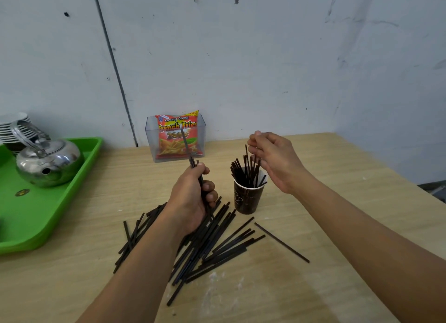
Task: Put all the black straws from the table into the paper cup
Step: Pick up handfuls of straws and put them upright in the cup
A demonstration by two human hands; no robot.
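left hand (193,197) grips a few black straws (191,162) upright, mid table (72,286). right hand (272,160) over paper cup (247,197), fingers curled at the straw tops, pinch unclear. Loose pile (217,240) lies toward the near edge. Feed ends-first, vertical; the crowded cup could tip.

Bare left hand (190,197), bare right hand (275,160), bare forearms (144,262), short-nailed fingers (210,197)

free — table (337,158) right of paper cup (247,199) | blocked — straw pile (217,245) near-left, clear box (175,139) behind
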